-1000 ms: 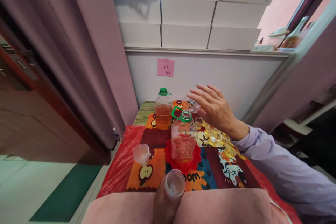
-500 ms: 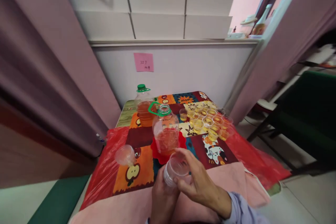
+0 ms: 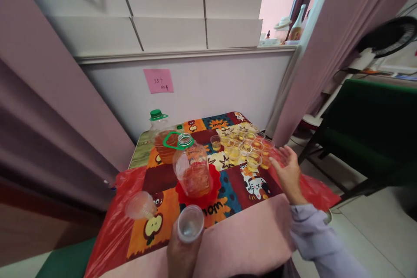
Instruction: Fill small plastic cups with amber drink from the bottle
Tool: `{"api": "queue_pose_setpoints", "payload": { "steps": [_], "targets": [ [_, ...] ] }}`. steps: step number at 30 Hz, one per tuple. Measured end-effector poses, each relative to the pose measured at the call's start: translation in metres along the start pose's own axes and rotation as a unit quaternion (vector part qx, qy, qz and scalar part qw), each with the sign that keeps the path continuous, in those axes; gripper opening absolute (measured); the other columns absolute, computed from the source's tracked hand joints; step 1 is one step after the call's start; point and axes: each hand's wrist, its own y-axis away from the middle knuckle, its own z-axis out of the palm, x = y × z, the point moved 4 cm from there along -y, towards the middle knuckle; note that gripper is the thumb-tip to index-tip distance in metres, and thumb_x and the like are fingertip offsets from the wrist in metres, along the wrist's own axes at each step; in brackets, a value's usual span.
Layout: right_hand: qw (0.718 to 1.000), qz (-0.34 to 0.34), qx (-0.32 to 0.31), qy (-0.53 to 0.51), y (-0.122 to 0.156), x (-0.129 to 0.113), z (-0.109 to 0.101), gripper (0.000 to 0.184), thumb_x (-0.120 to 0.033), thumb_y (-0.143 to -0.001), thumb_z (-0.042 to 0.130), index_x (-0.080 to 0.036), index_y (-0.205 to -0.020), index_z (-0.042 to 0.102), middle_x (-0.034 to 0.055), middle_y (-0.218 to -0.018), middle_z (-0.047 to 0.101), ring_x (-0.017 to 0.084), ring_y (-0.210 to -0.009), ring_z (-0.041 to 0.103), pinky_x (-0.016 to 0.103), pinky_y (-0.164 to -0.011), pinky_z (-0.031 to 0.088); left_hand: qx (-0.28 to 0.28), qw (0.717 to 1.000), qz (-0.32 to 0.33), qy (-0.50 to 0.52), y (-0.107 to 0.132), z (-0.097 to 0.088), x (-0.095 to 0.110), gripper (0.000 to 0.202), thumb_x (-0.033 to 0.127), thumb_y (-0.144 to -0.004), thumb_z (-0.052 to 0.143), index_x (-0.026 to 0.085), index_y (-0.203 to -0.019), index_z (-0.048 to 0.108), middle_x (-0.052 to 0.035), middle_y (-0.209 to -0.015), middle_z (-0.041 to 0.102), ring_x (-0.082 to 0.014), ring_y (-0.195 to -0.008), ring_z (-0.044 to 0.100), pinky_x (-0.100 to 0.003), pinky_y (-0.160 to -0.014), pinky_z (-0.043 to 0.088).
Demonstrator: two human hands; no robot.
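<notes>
My left hand (image 3: 183, 247) is closed around a clear plastic cup (image 3: 190, 224), low in front of me with its mouth facing up; ridges below its rim earlier suggest a stack. My right hand (image 3: 288, 173) is at the right edge of a group of clear cups (image 3: 253, 160) with yellowish liquid. Its fingers are apart, and I make out nothing held between them. Whether they touch the nearest cup I cannot tell. An uncapped large plastic bottle (image 3: 193, 173) with reddish-looking contents and a green handle stands on a red scalloped dish (image 3: 215, 189).
A second bottle (image 3: 161, 141) with a green cap stands behind on the left. Another clear plastic cup or stack (image 3: 140, 205) lies on its side at the left. Red plastic sheeting (image 3: 107, 230) hangs over the table's sides. A green chair (image 3: 371, 126) stands at the right.
My right hand has left the cup in my left hand and moved right and away from me to the filled cups. My left hand still holds its cup. The view has turned right.
</notes>
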Motion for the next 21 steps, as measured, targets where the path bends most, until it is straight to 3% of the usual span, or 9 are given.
{"api": "queue_pose_setpoints", "payload": {
  "steps": [2, 5, 10, 13, 16, 18, 21],
  "targets": [
    [0.996, 0.071, -0.016, 0.056, -0.029, 0.038, -0.009, 0.092, -0.05, -0.066, 0.089, -0.012, -0.144, 0.058, 0.0283, -0.149, 0.065, 0.044, -0.142, 0.062, 0.062, -0.126, 0.043, 0.017, 1.0, -0.01, -0.003, 0.001, -0.001, -0.008, 0.072, 0.069, -0.065, 0.084, 0.021, -0.117, 0.072, -0.0097, -0.1, 0.084, -0.0368, -0.097, 0.08, -0.048, -0.087, 0.063],
    [0.989, 0.115, -0.075, 0.057, -0.044, 0.076, -0.004, 0.08, -0.043, -0.054, 0.092, -0.015, -0.125, 0.068, 0.0241, -0.136, 0.074, 0.043, -0.13, 0.07, 0.058, -0.118, 0.051, 0.021, 1.0, -0.02, -0.001, 0.003, 0.0, -0.012, 0.066, 0.066, -0.064, 0.084, 0.023, -0.113, 0.072, -0.0077, -0.097, 0.084, -0.0353, -0.095, 0.08, -0.046, -0.085, 0.064],
    [0.987, 0.127, -0.091, 0.034, -0.036, 0.089, 0.016, 0.063, -0.047, -0.055, 0.09, -0.019, -0.108, 0.072, 0.0176, -0.118, 0.081, 0.038, -0.111, 0.077, 0.055, -0.105, 0.058, 0.006, 0.999, -0.038, 0.0, 0.0, -0.002, -0.013, 0.066, 0.063, -0.057, 0.089, 0.023, -0.106, 0.073, -0.008, -0.096, 0.086, -0.0362, -0.094, 0.082, -0.045, -0.082, 0.066],
    [0.988, 0.129, -0.079, 0.023, -0.032, 0.082, 0.011, 0.062, -0.054, -0.056, 0.087, -0.02, -0.105, 0.071, 0.0183, -0.116, 0.081, 0.039, -0.109, 0.076, 0.055, -0.102, 0.059, 0.011, 0.999, -0.031, 0.003, 0.0, -0.004, -0.014, 0.065, 0.063, -0.06, 0.088, 0.023, -0.11, 0.073, -0.0075, -0.097, 0.086, -0.0356, -0.094, 0.082, -0.044, -0.081, 0.066],
    [0.992, 0.117, -0.041, 0.031, -0.036, 0.063, -0.008, 0.062, -0.059, -0.056, 0.089, -0.024, -0.103, 0.07, 0.0158, -0.107, 0.081, 0.039, -0.101, 0.077, 0.056, -0.096, 0.062, 0.014, 1.0, -0.022, 0.009, 0.004, -0.002, -0.017, 0.063, 0.061, -0.061, 0.089, 0.023, -0.109, 0.074, -0.0075, -0.096, 0.086, -0.0354, -0.092, 0.082, -0.044, -0.079, 0.067],
    [0.994, 0.102, -0.029, 0.036, -0.041, 0.041, -0.018, 0.067, -0.063, -0.054, 0.091, -0.024, -0.105, 0.071, 0.0129, -0.103, 0.081, 0.038, -0.095, 0.078, 0.056, -0.091, 0.064, 0.027, 0.999, -0.005, 0.028, 0.008, 0.0, -0.018, 0.063, 0.062, -0.061, 0.089, 0.023, -0.109, 0.074, -0.0083, -0.098, 0.086, -0.0352, -0.093, 0.082, -0.044, -0.081, 0.067],
    [0.992, 0.081, -0.1, -0.005, -0.049, -0.01, -0.012, 0.074, -0.064, -0.055, 0.094, -0.025, -0.114, 0.074, 0.0096, -0.11, 0.082, 0.037, -0.102, 0.079, 0.057, -0.1, 0.063, 0.071, 0.995, 0.034, 0.055, 0.012, 0.003, -0.02, 0.065, 0.067, -0.067, 0.085, 0.023, -0.113, 0.073, -0.0099, -0.103, 0.086, -0.0345, -0.096, 0.082, -0.045, -0.087, 0.067]
  ]
}}
